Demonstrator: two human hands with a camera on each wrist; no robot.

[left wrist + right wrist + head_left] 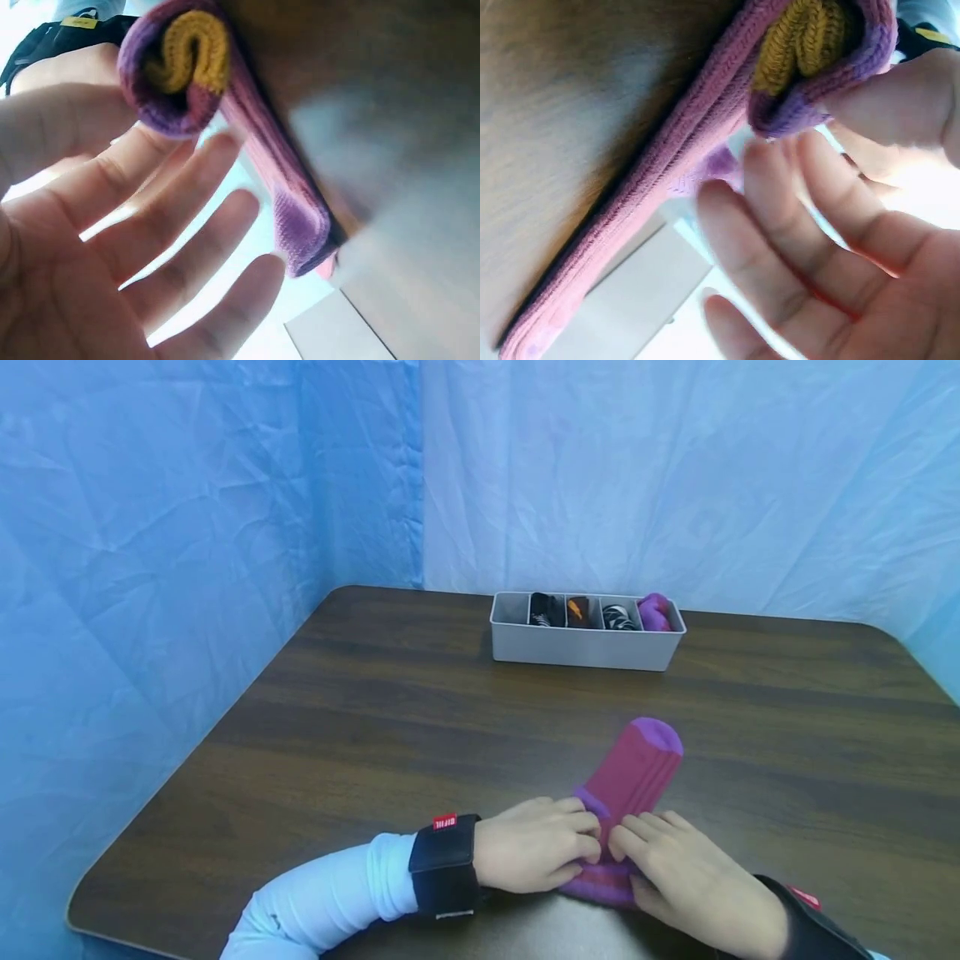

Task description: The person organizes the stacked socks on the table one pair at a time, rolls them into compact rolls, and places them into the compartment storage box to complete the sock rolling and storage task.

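A magenta sock [633,772] with a purple toe lies on the brown table [375,718], toe pointing away from me. Its near end is rolled into a tight coil with a yellow inner layer [176,67], also showing in the right wrist view as the roll [817,45]. My left hand [591,842] and right hand [621,845] meet at that coil. Each pinches it between thumb and fingers. In the left wrist view the left hand [161,161] has its other fingers spread below the roll. The right hand [825,142] does the same from the other side.
A grey divided tray [585,647] stands at the back of the table, holding rolled socks: striped, dark with orange, and purple. Blue plastic sheeting [187,527] walls in the table on the left and behind. The near table edge runs just below my wrists.
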